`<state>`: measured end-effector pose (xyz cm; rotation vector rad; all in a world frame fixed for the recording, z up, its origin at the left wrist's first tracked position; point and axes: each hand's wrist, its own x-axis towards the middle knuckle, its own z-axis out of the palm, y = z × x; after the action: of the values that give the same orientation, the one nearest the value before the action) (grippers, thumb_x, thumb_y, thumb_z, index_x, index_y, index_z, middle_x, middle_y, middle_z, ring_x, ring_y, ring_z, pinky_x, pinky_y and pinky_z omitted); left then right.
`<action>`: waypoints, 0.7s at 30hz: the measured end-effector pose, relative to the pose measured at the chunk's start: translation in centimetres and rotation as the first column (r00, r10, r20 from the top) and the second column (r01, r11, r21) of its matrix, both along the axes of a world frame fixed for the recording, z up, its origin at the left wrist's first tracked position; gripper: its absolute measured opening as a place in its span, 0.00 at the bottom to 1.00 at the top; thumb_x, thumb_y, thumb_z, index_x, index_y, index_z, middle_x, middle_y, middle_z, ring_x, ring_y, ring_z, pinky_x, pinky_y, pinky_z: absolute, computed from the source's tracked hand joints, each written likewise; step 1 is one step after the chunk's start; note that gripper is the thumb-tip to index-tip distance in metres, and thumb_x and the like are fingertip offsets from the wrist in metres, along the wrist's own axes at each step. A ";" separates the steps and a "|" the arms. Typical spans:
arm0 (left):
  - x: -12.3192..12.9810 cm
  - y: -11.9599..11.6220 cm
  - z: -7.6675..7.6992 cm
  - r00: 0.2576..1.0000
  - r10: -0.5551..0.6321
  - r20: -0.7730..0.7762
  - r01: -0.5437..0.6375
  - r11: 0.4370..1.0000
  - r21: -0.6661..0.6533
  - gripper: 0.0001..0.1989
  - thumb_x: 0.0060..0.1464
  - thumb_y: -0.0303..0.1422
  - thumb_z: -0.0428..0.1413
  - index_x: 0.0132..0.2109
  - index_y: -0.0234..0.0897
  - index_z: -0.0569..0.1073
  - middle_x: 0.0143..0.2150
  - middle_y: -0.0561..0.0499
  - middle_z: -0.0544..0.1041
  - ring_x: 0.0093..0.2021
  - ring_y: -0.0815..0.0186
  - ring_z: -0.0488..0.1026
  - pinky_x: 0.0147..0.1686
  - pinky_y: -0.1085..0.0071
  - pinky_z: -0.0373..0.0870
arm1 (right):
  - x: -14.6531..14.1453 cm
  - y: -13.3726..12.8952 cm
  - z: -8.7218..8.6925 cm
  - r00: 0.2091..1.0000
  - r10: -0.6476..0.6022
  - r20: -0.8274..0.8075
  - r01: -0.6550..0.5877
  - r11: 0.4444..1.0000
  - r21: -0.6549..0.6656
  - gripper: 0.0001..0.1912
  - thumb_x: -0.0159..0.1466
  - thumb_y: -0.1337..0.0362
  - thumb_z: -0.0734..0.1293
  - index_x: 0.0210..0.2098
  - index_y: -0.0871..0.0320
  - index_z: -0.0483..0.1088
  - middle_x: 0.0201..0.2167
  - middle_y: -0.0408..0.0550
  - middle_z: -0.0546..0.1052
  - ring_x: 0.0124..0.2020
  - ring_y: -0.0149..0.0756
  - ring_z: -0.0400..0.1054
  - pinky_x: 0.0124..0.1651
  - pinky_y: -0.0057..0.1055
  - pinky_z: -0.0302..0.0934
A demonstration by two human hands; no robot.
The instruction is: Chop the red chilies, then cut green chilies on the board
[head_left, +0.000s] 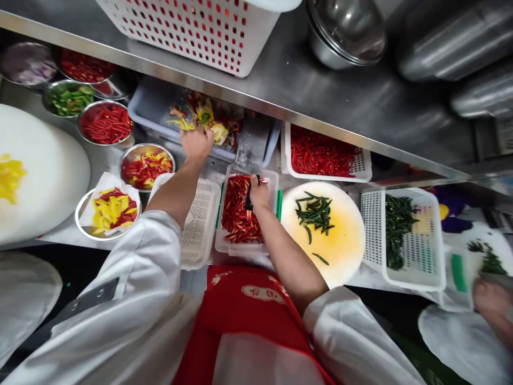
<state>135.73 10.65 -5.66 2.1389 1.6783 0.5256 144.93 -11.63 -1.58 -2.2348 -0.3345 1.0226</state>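
Observation:
My right hand grips the black handle of a cleaver above a clear container of cut red chillies. The broad wet blade points away from me and reaches over a blue-grey bin. At the bin's near edge is my left hand, its fingers curled, close to yellow and red pepper scraps. What it holds, if anything, is hidden. Beside the chillies, a white perforated basket lies under my left forearm. A round board with green chillies stands to the right.
Steel bowls with cut peppers and red chillies stand at left, near another round board. A steel shelf overhangs the back. White baskets hold red chillies and green chillies. Another person's hand is at far right.

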 end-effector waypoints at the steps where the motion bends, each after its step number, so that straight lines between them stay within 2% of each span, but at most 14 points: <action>1: -0.1 0.0 0.1 1.000 0.009 -0.001 -0.009 1.000 0.004 0.22 0.62 0.40 0.40 0.42 0.31 0.74 0.39 0.38 0.78 0.47 0.54 0.73 0.54 0.58 0.56 | -0.2 -1.2 0.3 1.000 0.023 -0.004 -0.023 1.000 -0.011 0.30 0.68 0.41 0.47 0.45 0.58 0.64 0.29 0.52 0.76 0.21 0.37 0.70 0.21 0.32 0.65; 5: -0.5 -0.1 0.3 0.999 0.045 0.025 -0.045 0.999 0.013 0.22 0.63 0.39 0.40 0.41 0.31 0.75 0.38 0.39 0.78 0.46 0.55 0.73 0.54 0.58 0.54 | -1.5 -7.9 1.9 0.994 0.093 -0.063 -0.097 0.993 -0.069 0.28 0.66 0.38 0.50 0.41 0.55 0.63 0.24 0.47 0.73 0.18 0.36 0.68 0.20 0.32 0.64; 9: -0.7 0.0 0.8 0.998 0.050 0.029 -0.050 0.999 -0.014 0.20 0.64 0.36 0.42 0.43 0.28 0.74 0.39 0.40 0.78 0.43 0.59 0.71 0.55 0.57 0.50 | -2.6 -15.2 4.1 0.986 0.059 -0.157 -0.069 0.996 -0.063 0.26 0.62 0.36 0.56 0.35 0.53 0.61 0.19 0.42 0.69 0.15 0.35 0.64 0.17 0.32 0.60; 13: -0.7 -0.1 1.5 0.997 0.067 -0.028 -0.067 0.998 -0.018 0.21 0.65 0.34 0.42 0.44 0.20 0.73 0.41 0.37 0.78 0.41 0.61 0.69 0.54 0.55 0.50 | -2.1 -22.5 7.4 0.964 0.019 -0.264 -0.039 0.997 -0.073 0.25 0.61 0.37 0.60 0.28 0.52 0.59 0.16 0.40 0.67 0.13 0.34 0.62 0.14 0.31 0.55; 16: -0.9 -0.3 1.6 0.996 0.079 -0.051 -0.080 0.997 -0.007 0.21 0.64 0.34 0.43 0.45 0.18 0.72 0.43 0.35 0.78 0.42 0.61 0.69 0.54 0.54 0.52 | -1.3 -28.6 10.3 0.968 -0.025 -0.248 0.019 0.999 -0.027 0.23 0.62 0.40 0.62 0.25 0.53 0.60 0.15 0.42 0.67 0.13 0.33 0.60 0.16 0.31 0.54; 18: -1.3 -0.2 1.4 0.991 0.112 -0.075 -0.111 0.994 0.012 0.20 0.63 0.34 0.44 0.45 0.19 0.72 0.44 0.35 0.78 0.43 0.60 0.69 0.55 0.54 0.53 | -1.1 -32.3 11.8 0.979 -0.096 -0.178 0.103 0.994 0.032 0.20 0.61 0.43 0.65 0.27 0.53 0.64 0.17 0.43 0.68 0.16 0.34 0.62 0.19 0.32 0.56; 19: -1.5 0.0 1.3 0.987 0.131 -0.091 -0.130 0.991 0.020 0.20 0.63 0.35 0.45 0.45 0.20 0.72 0.45 0.36 0.78 0.44 0.60 0.69 0.56 0.54 0.53 | -1.0 -33.9 12.4 0.982 -0.134 -0.137 0.146 0.986 0.086 0.18 0.60 0.46 0.67 0.31 0.54 0.67 0.19 0.43 0.70 0.18 0.35 0.64 0.21 0.32 0.58; 20: -1.8 0.5 1.2 0.983 0.152 -0.103 -0.151 0.988 0.018 0.19 0.63 0.36 0.46 0.45 0.21 0.73 0.45 0.36 0.78 0.44 0.59 0.70 0.56 0.54 0.54 | -1.0 -35.2 12.7 0.979 -0.166 -0.116 0.182 0.972 0.147 0.18 0.58 0.48 0.69 0.38 0.54 0.68 0.22 0.43 0.72 0.21 0.35 0.66 0.24 0.32 0.61; 21: -2.1 1.0 1.2 0.979 0.173 -0.105 -0.174 0.985 0.001 0.20 0.62 0.37 0.46 0.46 0.22 0.73 0.46 0.37 0.78 0.45 0.59 0.70 0.56 0.54 0.56 | -0.9 -36.2 12.9 0.975 -0.186 -0.117 0.207 0.957 0.204 0.22 0.57 0.51 0.71 0.47 0.54 0.67 0.26 0.43 0.73 0.23 0.35 0.67 0.26 0.32 0.62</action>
<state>133.67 11.61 -4.45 2.0578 1.9335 0.4603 144.05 -47.79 11.31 -1.9723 -0.1665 0.9373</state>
